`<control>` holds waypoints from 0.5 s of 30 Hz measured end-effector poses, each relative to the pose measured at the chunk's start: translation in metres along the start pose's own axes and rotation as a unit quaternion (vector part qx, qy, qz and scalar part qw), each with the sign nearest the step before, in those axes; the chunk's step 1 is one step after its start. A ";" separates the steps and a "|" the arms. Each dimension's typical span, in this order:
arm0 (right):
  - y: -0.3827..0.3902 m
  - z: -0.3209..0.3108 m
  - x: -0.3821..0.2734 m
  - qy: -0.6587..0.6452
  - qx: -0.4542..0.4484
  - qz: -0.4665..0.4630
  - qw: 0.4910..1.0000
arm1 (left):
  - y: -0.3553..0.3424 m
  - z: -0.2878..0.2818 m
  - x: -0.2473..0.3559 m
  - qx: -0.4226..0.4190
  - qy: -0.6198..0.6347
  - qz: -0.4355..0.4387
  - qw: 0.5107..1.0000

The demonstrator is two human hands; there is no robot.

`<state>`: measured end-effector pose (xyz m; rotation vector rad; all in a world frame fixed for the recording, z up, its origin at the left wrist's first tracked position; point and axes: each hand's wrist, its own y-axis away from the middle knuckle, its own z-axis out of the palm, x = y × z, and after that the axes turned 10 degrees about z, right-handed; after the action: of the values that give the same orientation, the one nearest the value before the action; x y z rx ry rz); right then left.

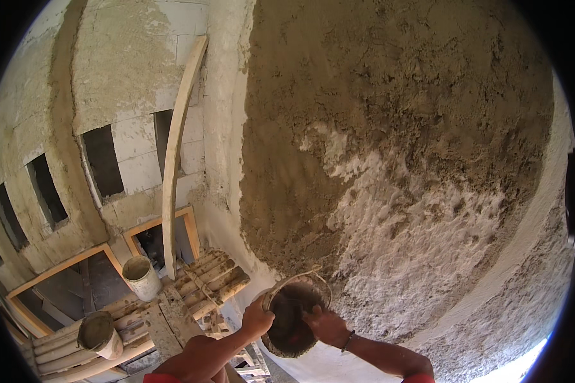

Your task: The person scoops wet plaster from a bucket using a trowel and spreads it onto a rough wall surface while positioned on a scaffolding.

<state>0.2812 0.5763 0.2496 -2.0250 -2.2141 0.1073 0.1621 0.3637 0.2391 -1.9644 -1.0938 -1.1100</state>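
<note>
A mortar-smeared bucket (pixel 298 281) is in front of me at the lower middle, tilted so its mouth faces me, with dark grey wet stuff (pixel 292 313) inside. My left hand (pixel 257 320) is closed on the left side of its rim. Inside the mouth, at the right, is my right hand (pixel 328 326), a dark band on its wrist. Its fingers are curled; what they hold, if anything, is lost in the shadow. Just beyond the bucket rises a wall with wet brown plaster (pixel 300 210) above and a rough pale patch (pixel 415 249) below.
At left, a scaffold of poles (pixel 223 281) and planks (pixel 172 319) carries two more buckets, one upright (pixel 142 278) and one nearer (pixel 99 335). A long wooden board (pixel 177 143) leans against the block wall (pixel 134 147). Wood-framed openings (pixel 76 281) lie below slot-like holes.
</note>
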 end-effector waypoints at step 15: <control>-0.028 -0.042 0.000 0.184 0.052 0.086 0.978 | -0.001 0.007 0.017 0.083 -0.072 0.130 0.985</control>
<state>0.2600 0.5719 0.2952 -1.9859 -1.7743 -0.1229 0.1694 0.3758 0.2506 -2.0083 -0.9373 -0.7256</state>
